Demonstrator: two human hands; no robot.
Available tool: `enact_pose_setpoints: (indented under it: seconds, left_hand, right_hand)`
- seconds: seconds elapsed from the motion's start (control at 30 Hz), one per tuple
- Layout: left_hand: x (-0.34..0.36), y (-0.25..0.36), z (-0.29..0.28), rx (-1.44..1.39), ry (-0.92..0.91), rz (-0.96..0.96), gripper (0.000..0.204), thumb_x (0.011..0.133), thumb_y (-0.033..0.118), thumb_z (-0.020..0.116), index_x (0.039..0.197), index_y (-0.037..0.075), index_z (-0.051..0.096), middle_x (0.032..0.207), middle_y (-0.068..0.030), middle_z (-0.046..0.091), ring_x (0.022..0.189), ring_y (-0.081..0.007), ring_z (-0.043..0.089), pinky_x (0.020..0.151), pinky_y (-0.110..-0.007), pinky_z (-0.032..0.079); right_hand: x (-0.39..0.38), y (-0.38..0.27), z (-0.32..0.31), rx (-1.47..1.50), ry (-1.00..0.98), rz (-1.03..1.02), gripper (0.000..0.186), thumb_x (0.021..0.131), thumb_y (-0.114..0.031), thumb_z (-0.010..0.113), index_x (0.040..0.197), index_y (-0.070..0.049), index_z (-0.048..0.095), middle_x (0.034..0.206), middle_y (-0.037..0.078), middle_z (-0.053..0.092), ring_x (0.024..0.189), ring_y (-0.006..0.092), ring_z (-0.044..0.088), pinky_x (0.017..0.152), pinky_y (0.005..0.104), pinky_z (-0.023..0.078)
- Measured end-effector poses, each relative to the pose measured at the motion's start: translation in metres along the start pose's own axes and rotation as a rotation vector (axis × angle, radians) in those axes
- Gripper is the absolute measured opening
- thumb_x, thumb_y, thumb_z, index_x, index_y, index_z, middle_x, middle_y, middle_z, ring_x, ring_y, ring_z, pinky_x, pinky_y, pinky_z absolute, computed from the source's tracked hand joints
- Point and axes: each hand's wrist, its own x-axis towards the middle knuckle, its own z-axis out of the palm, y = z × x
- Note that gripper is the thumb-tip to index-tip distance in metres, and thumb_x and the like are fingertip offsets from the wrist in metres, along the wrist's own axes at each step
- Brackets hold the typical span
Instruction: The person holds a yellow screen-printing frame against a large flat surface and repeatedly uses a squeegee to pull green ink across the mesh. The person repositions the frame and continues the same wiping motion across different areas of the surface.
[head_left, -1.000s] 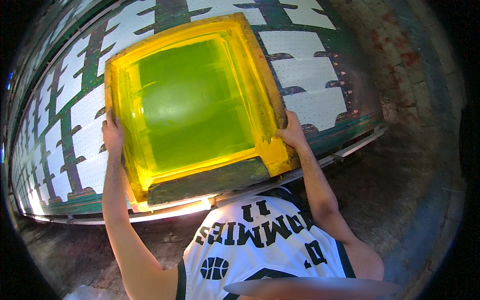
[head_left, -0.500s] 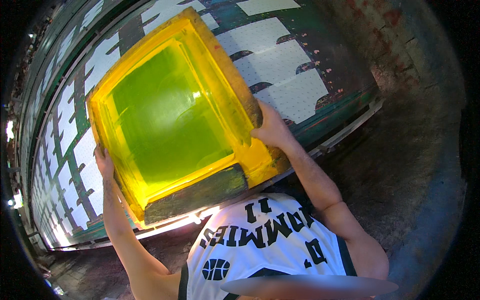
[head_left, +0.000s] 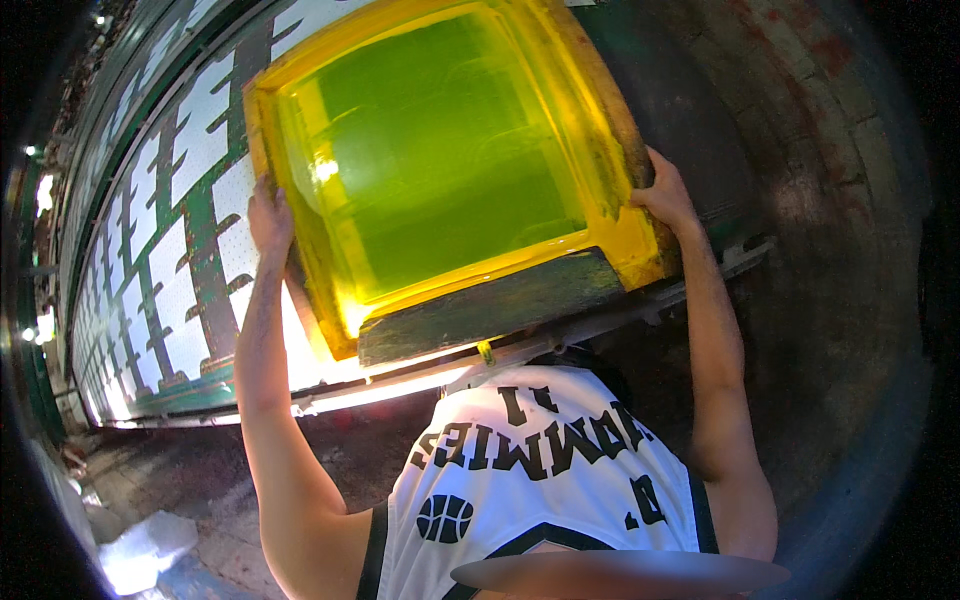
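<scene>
A screen-printing frame (head_left: 600,110), with a yellow-stained border and a green, shiny mesh (head_left: 440,150), is held out in front of me. Its left side is gripped by my left hand (head_left: 269,217), fingers wrapped round the edge and partly hidden. On the opposite side, my right hand (head_left: 668,190) clasps the border near the near right corner, thumb on top. A dark strip (head_left: 490,305) runs along the near edge of the frame. Beneath it lies a long green printing table (head_left: 215,285); whether the frame touches its surface I cannot tell.
White dotted cut pieces (head_left: 165,245) lie in rows on the table, reaching far left. A metal rail (head_left: 410,390) follows the table's near edge, brightly lit. Dark floor (head_left: 830,330) spreads to the right, and a pale crumpled thing (head_left: 150,550) is at the lower left.
The screen-printing frame has shifted right in view with both hands still on it. It now covers the white pieces that showed on the right before.
</scene>
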Motion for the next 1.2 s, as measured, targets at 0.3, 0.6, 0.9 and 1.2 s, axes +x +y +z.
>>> enact_pose_setpoints:
  seconds: [0.3, 0.6, 0.9, 1.2]
  left_hand:
    - [-0.031, 0.092, 0.034, 0.028, 0.025, -0.003, 0.055, 0.109, 0.027, 0.065, 0.159, 0.008, 0.050, 0.139, -0.0290, 0.066, 0.130, -0.0480, 0.063, 0.109, -0.056, 0.053]
    - [-0.033, 0.098, 0.040, 0.060, -0.120, -0.159, 0.056, 0.111, 0.029, 0.061, 0.163, 0.016, 0.047, 0.137, -0.0257, 0.065, 0.128, -0.0463, 0.063, 0.108, -0.057, 0.053]
    - [-0.039, 0.089, 0.053, 0.132, -0.130, -0.154, 0.056, 0.110, 0.031, 0.060, 0.163, 0.017, 0.048, 0.134, -0.0243, 0.066, 0.126, -0.0446, 0.065, 0.105, -0.057, 0.055]
    - [-0.039, 0.091, 0.057, 0.142, -0.093, -0.160, 0.057, 0.108, 0.032, 0.063, 0.161, 0.015, 0.050, 0.130, -0.0241, 0.067, 0.123, -0.0435, 0.065, 0.102, -0.057, 0.056]
  right_hand:
    - [0.024, 0.091, -0.046, -0.056, -0.020, 0.002, 0.099, 0.069, -0.007, 0.081, 0.162, 0.001, 0.049, 0.157, 0.024, 0.059, 0.144, 0.0389, 0.058, 0.123, 0.0466, 0.045]
    - [0.037, 0.119, -0.038, -0.089, -0.011, -0.063, 0.104, 0.067, -0.006, 0.083, 0.164, 0.003, 0.046, 0.159, 0.022, 0.051, 0.150, 0.0400, 0.049, 0.127, 0.0465, 0.040]
    - [0.021, 0.094, -0.035, -0.147, 0.007, 0.003, 0.095, 0.087, -0.016, 0.088, 0.169, -0.013, 0.041, 0.164, 0.019, 0.038, 0.154, 0.0402, 0.043, 0.128, 0.0538, 0.042]
    - [-0.012, 0.049, -0.015, -0.304, 0.113, -0.297, 0.076, 0.093, -0.019, 0.085, 0.161, -0.008, 0.052, 0.163, 0.020, 0.042, 0.154, 0.0396, 0.040, 0.127, 0.0536, 0.040]
